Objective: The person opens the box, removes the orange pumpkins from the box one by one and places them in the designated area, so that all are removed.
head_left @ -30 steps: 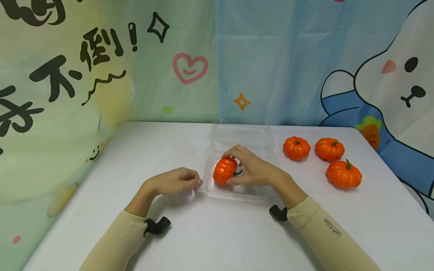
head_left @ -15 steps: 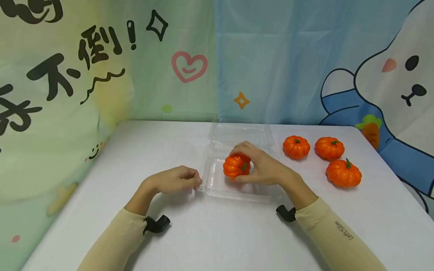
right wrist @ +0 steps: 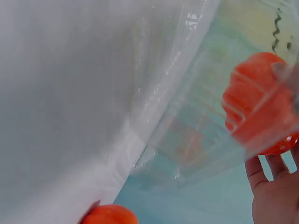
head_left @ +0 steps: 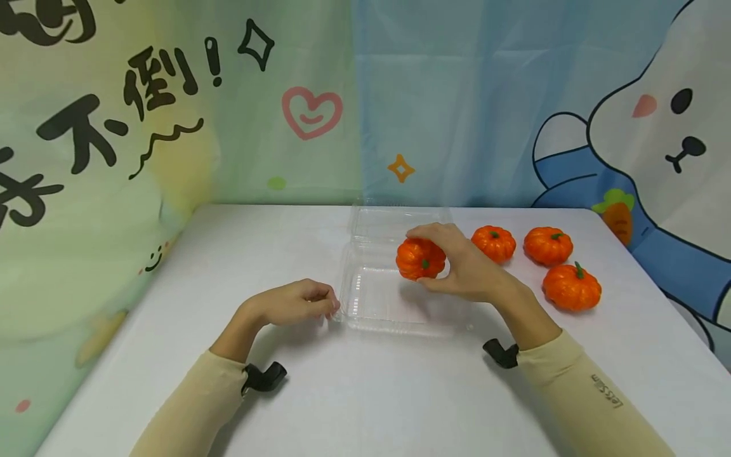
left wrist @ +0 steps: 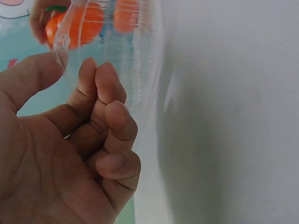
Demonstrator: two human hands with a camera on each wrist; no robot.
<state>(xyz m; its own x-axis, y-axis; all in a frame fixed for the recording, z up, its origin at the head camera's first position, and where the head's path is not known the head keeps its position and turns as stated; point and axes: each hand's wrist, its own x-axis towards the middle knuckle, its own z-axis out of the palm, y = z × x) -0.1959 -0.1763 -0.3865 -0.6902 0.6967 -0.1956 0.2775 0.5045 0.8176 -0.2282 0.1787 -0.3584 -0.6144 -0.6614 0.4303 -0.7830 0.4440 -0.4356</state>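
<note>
A small orange pumpkin (head_left: 419, 259) with a green stem is gripped by my right hand (head_left: 465, 266), the thumb below and the fingers over its top. It hangs above the right part of a clear plastic clamshell box (head_left: 365, 311), whose lid (head_left: 379, 223) lies back behind the base. At the box's left edge, my left hand (head_left: 297, 303) pinches the rim between thumb and curled fingers. From the left wrist, the thumb (left wrist: 39, 74) meets the clear wall. Through the plastic in the right wrist view, the held pumpkin (right wrist: 257, 98) appears, its far side hidden.
Behind and right of my right hand sit three more orange pumpkins: one near the box (head_left: 494, 244), one farther right (head_left: 548, 246) and one closer (head_left: 572, 287). They stand on a white table (head_left: 365, 393). A printed cloth (head_left: 457, 114) hangs behind its far edge.
My right hand has lifted the pumpkin off the box floor and carried it right and slightly back, its stem turning toward the viewer. The left hand stays at the box rim.
</note>
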